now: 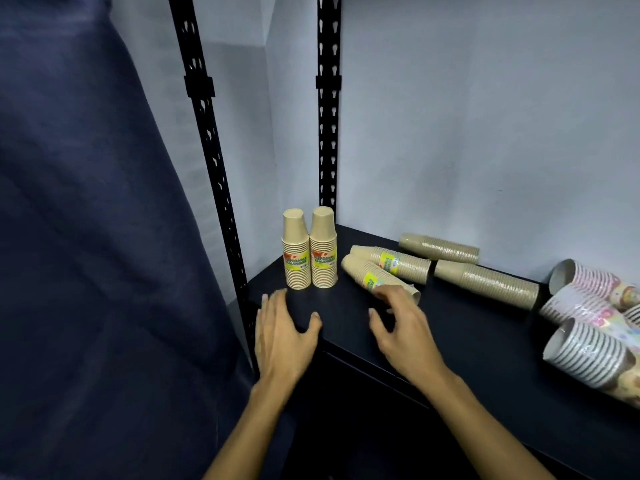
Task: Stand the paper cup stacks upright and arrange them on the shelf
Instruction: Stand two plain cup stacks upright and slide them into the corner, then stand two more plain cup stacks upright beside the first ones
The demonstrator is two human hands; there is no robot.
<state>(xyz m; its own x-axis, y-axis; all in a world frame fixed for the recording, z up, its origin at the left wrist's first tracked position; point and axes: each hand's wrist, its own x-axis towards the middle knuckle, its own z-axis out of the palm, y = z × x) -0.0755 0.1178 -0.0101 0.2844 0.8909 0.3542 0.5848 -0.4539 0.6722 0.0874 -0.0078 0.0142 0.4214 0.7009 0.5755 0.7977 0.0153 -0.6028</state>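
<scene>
Right hand [398,327] is hovering slack-fingered at the nearest lying stack [377,277], gripping nothing; left hand [282,330] is lying flat and empty on the shelf [467,327]. Advice: grasp mid-stack, pivot upright, seat beside the two standing stacks [310,251].

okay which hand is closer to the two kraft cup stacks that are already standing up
Left. The left hand lies open on the shelf just in front of the two upright kraft cup stacks; the right hand is farther right, reaching at a fallen labelled kraft stack.
</scene>
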